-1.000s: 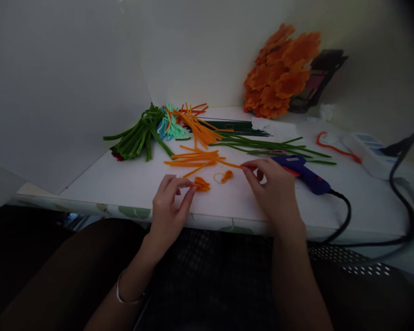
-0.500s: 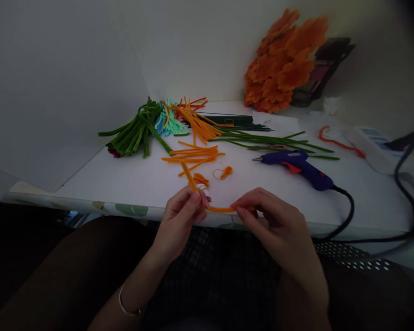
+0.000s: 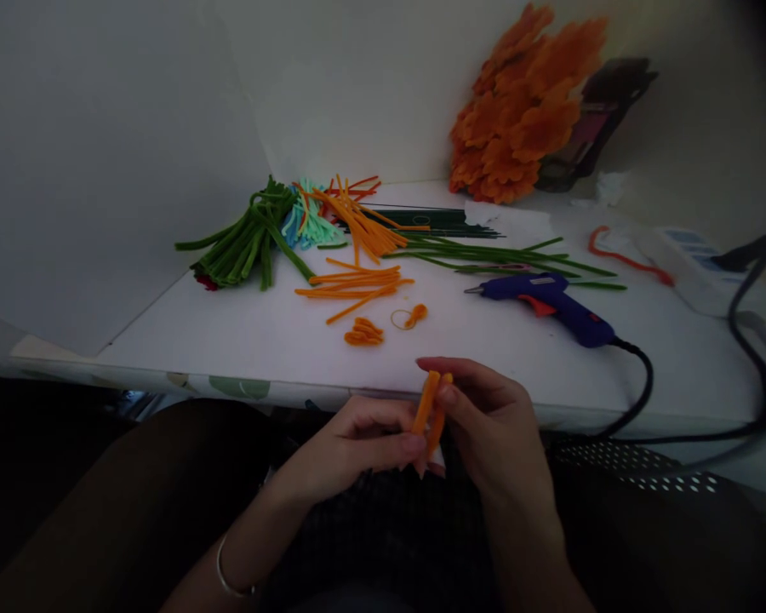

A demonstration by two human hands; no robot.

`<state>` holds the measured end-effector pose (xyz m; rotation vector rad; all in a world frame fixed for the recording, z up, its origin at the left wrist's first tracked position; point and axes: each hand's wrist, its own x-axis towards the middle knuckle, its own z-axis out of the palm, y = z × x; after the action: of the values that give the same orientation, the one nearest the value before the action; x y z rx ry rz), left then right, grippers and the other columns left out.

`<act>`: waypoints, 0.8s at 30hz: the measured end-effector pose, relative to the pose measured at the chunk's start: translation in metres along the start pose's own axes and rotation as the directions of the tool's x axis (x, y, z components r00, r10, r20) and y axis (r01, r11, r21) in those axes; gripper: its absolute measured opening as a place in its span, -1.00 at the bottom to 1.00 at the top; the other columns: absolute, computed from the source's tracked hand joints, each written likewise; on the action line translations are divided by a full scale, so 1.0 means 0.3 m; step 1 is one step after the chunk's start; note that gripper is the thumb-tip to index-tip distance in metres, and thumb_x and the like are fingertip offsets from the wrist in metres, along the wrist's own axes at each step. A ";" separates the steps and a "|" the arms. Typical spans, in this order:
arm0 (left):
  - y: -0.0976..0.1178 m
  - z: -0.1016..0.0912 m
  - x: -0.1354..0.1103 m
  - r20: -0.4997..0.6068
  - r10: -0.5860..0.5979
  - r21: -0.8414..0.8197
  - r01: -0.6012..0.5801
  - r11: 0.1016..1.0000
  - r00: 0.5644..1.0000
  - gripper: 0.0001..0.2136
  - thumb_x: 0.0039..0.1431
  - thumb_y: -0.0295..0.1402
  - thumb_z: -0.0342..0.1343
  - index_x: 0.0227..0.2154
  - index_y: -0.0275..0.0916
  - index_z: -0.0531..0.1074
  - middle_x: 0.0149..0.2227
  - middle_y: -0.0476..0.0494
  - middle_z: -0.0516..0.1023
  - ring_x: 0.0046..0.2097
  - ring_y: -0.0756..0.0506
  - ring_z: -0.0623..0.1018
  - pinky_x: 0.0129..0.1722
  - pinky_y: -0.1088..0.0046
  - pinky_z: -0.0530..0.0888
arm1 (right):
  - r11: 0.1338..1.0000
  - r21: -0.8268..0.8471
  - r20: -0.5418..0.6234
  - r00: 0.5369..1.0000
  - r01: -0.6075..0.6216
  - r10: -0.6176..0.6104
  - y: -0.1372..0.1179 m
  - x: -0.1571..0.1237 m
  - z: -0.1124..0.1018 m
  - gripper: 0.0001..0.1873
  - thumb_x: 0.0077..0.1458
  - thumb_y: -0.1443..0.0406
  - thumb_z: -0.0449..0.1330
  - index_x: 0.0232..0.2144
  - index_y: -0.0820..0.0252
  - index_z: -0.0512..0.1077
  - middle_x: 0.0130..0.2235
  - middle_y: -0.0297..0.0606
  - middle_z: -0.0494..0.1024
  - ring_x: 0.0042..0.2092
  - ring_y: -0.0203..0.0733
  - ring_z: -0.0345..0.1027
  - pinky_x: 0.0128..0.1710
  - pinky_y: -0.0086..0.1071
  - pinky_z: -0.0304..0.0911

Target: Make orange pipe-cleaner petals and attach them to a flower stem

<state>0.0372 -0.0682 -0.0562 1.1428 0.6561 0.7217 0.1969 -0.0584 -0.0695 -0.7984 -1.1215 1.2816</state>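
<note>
Between my two hands is an orange pipe cleaner [image 3: 426,402], folded so that two lengths stand side by side. My left hand [image 3: 363,438] pinches its lower part between thumb and fingers. The thumb and fingers of my right hand [image 3: 494,417] close on the upper end. Something white shows below the fold, partly hidden by the fingers. On the table just beyond lie a small pile of folded orange pieces [image 3: 363,332], a small orange piece [image 3: 416,316] with a thin ring, and several loose orange pipe cleaners [image 3: 357,283].
A blue glue gun [image 3: 549,302] lies at the right, its cord running off the table edge. Green pipe cleaners [image 3: 246,243] are bundled at the left, with dark stems [image 3: 421,221] behind. Orange flowers [image 3: 517,111] stand at the back. A white power strip [image 3: 693,264] is far right.
The pipe cleaner was stretched out between my hands with one end up; now it is folded double. Both hands came together, lower and nearer to me, uncovering the folded orange pile.
</note>
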 end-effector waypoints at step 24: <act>-0.080 0.035 0.019 0.020 -0.181 -0.327 0.177 0.928 0.983 -0.61 -0.03 0.00 0.20 -0.49 -0.30 0.46 -0.62 0.00 0.41 -0.68 0.13 0.31 -0.74 0.66 0.15 | 0.997 0.077 -0.071 0.997 0.029 -0.024 -0.020 0.006 0.023 -0.92 0.05 0.26 0.25 -0.47 0.07 0.52 -0.50 -0.41 0.48 -0.62 -0.47 0.18 -0.71 -0.61 0.11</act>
<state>0.0528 -0.0756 -0.0767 0.7622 0.6135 0.6519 0.1922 -0.0585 -0.0614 -0.7627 -1.0172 1.2583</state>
